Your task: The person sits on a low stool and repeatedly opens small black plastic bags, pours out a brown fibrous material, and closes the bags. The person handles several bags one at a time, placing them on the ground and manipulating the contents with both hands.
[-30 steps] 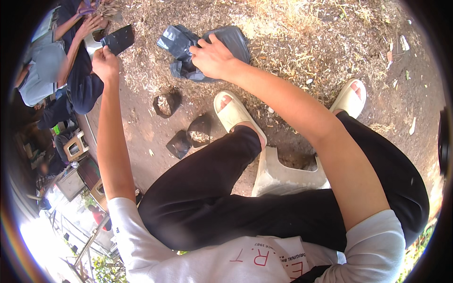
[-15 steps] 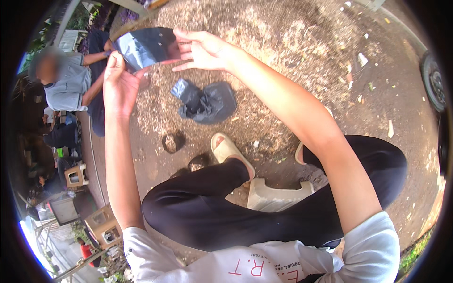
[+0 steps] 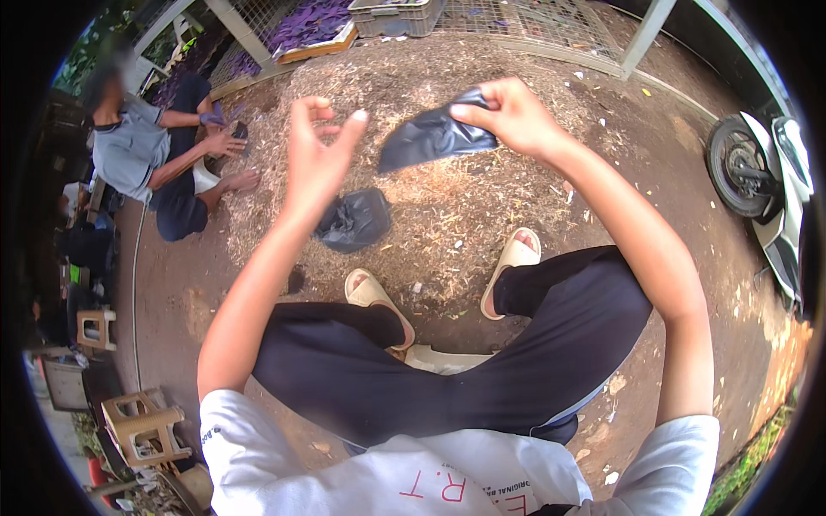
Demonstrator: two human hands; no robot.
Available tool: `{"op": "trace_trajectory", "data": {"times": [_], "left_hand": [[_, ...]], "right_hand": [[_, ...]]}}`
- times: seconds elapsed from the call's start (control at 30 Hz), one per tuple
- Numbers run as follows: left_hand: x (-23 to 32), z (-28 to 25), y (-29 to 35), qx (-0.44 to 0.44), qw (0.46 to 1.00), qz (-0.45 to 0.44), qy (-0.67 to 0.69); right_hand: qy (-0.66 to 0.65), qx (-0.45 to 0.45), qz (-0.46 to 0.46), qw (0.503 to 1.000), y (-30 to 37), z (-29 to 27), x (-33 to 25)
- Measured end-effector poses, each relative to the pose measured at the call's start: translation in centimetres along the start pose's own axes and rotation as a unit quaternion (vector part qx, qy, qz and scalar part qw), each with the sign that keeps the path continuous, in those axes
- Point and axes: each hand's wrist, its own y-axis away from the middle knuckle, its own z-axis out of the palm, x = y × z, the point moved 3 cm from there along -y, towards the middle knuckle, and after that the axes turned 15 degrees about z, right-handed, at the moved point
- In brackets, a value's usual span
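Pinching a black plastic bag [image 3: 430,140] by one end, the right hand [image 3: 518,122] is holding it above the litter-strewn ground [image 3: 456,211]; the left hand [image 3: 318,165] is hanging open near the bag.

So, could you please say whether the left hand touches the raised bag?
Apart: the head view shows a gap between the left hand and bag, which the right hand pinches.

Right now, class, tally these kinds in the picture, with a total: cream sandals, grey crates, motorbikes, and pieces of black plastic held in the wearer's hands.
Cream sandals: 2
Grey crate: 1
Motorbike: 1
Black plastic piece, in the right hand: 1
Total: 5
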Motion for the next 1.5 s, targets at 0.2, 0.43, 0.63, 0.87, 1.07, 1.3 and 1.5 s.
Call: {"op": "trace_trajectory", "data": {"times": [0.2,0.43,0.63,0.87,1.07,1.3,1.5], "left_hand": [[4.1,5.4,2.7,-0.178,0.97,0.163,0.036],[2.3,7.1,3.0,-0.273,0.957,0.097,0.008],[1.2,4.1,3.9,-0.341,0.929,0.111,-0.089],[-1.2,7.2,4.9,-0.343,0.901,0.217,-0.155],[-3.2,6.9,5.5,-0.398,0.887,0.192,-0.137],[-2.0,7.0,4.9,-0.4,0.884,0.214,-0.113],[-0.3,6.2,5.5,-0.417,0.897,0.127,-0.077]], "right_hand": [[-0.001,-0.073,0.021,0.997,1.1,3.2,0.1],[0.169,0.187,-0.061,0.966,1.9,-3.9,-4.2],[0.208,0.162,-0.227,0.938,5.2,3.8,-1.2],[0.348,-0.08,-0.068,0.931,6.4,17.9,14.8],[0.331,-0.074,-0.045,0.94,8.6,19.3,16.9],[0.347,-0.063,-0.036,0.935,9.8,18.8,17.2],[0.346,-0.068,-0.034,0.935,9.6,19.4,17.4]]}}
